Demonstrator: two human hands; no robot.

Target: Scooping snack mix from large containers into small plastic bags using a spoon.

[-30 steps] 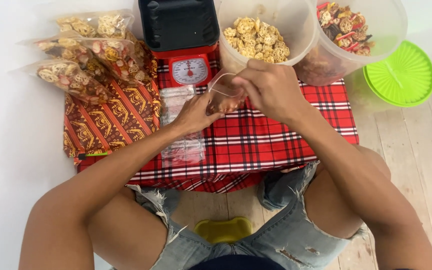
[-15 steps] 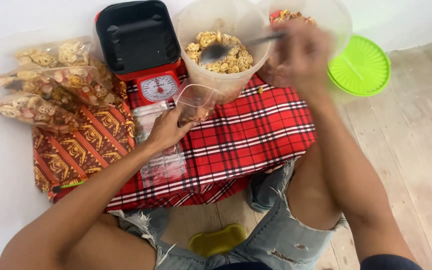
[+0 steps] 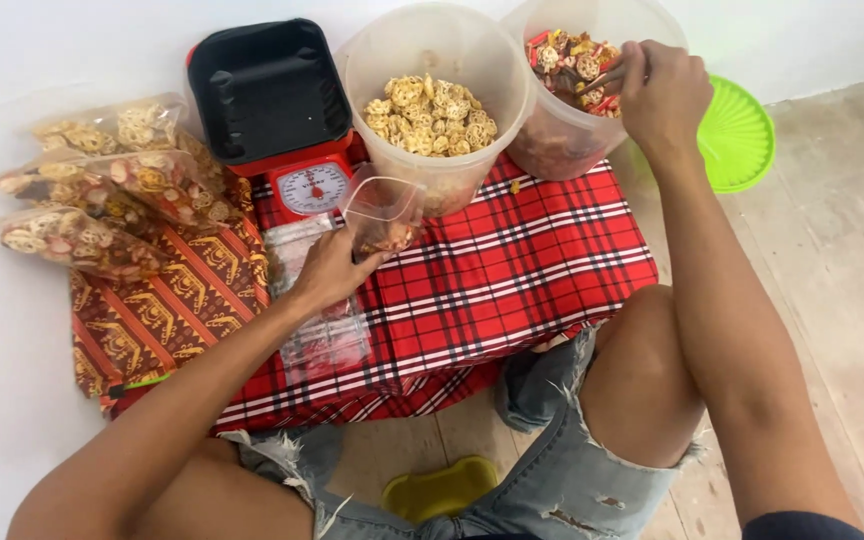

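Observation:
My left hand (image 3: 324,268) holds a small clear plastic bag (image 3: 384,210) open above the red plaid cloth (image 3: 512,280); a few snacks lie in its bottom. My right hand (image 3: 664,92) grips a scoop handle (image 3: 607,78) at the rim of the right clear tub (image 3: 592,90), which holds reddish mixed snacks. The left clear tub (image 3: 432,110) holds pale ring-shaped crackers. Both tubs stand at the back of the cloth.
A red kitchen scale with a black tray (image 3: 272,100) stands left of the tubs. Filled snack bags (image 3: 102,200) lie at the far left on a patterned cloth (image 3: 162,320). Empty clear bags (image 3: 322,330) lie flat. A green lid (image 3: 737,135) rests on the floor right.
My right hand moved from the left tub of pale crackers over to the right tub. The left hand keeps holding the bag; the view shifted and came closer.

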